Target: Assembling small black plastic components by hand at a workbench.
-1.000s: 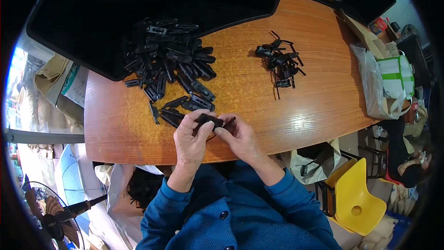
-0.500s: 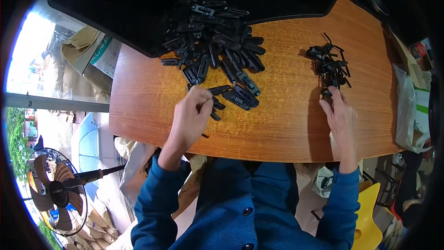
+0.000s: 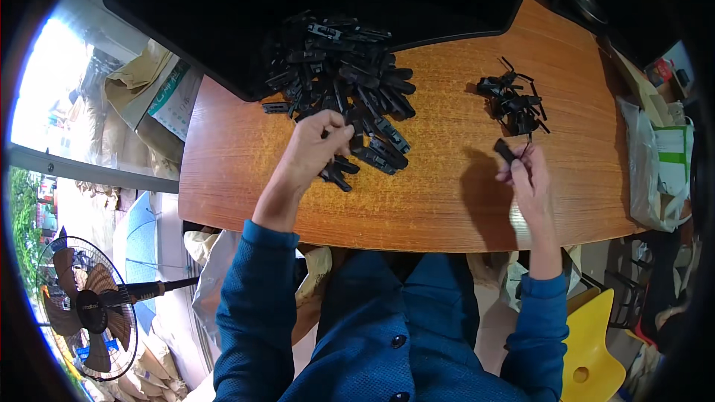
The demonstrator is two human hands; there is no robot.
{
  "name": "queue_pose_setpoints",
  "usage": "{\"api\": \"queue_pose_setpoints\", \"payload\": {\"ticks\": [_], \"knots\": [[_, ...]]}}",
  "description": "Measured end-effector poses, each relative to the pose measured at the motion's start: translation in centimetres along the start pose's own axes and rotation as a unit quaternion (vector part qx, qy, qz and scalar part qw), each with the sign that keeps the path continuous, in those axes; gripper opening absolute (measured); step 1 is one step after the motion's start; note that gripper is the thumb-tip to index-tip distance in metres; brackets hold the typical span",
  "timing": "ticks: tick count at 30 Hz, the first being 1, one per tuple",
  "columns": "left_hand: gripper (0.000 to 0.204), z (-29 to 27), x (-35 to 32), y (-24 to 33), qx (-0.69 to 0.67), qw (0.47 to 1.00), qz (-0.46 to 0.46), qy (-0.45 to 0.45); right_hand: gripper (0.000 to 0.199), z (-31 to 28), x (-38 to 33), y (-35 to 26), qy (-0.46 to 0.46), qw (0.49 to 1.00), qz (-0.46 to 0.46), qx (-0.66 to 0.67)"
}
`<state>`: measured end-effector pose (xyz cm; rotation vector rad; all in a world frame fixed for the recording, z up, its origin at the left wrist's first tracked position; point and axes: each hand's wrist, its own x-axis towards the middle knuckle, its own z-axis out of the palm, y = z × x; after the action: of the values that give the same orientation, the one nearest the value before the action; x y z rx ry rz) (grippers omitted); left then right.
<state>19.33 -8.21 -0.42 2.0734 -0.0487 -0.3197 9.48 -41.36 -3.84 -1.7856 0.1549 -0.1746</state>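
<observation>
A heap of long black plastic parts [image 3: 350,74] lies on the table at the left, with several loose ones along its near side. Over this near side, my left hand [image 3: 313,145] is closed in a pinch. A dark piece [image 3: 357,136] shows at its fingertips, partly lost against the heap behind. On the right, a smaller cluster of black parts with thin rod-like arms [image 3: 518,104] rests on the wood. Just in front of it, my right hand [image 3: 532,182] holds a small black block-shaped part [image 3: 504,151] above the table; a thin rod stands up by the fingers.
A large black tray-like surface [image 3: 246,0] borders the wooden table [image 3: 439,208] at the back. Clear plastic bags and boxes [image 3: 655,164] stand off the right edge. A fan [image 3: 91,309] is at the lower left, a yellow stool [image 3: 596,342] at the lower right.
My right hand has picked a small black part from the right cluster and drawn it nearer and up. My left hand has shifted slightly right and its dark piece has turned.
</observation>
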Motion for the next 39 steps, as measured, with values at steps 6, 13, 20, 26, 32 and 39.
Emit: {"api": "queue_pose_setpoints", "payload": {"ticks": [6,13,20,26,32,39], "knots": [[0.015,3.6,-3.8,0.7,-0.352,0.931,0.030,-0.089,0.019,6.8,-3.7,-3.1,-0.087,0.910,0.126,0.386],[0.013,6.7,-6.1,0.2,-0.347,0.934,0.055,-0.063,0.022,11.0,-5.3,-5.3,-0.118,0.910,0.150,0.368],[0.007,7.1,-8.2,0.7,-0.223,0.966,0.120,-0.049,0.027,12.4,-6.1,-4.5,-0.082,0.918,0.134,0.364],[0.020,8.2,-8.6,0.8,-0.263,0.956,0.126,0.018,0.024,12.8,-6.6,-4.4,-0.086,0.962,0.058,0.254],[0.026,8.3,-8.7,0.5,-0.218,0.964,0.144,0.042,0.035,11.8,-6.8,-2.8,-0.083,0.969,0.046,0.229],[0.020,7.8,-8.6,0.9,-0.187,0.973,0.123,0.057,0.029,12.6,-5.9,-2.4,-0.086,0.965,0.114,0.222]]}}
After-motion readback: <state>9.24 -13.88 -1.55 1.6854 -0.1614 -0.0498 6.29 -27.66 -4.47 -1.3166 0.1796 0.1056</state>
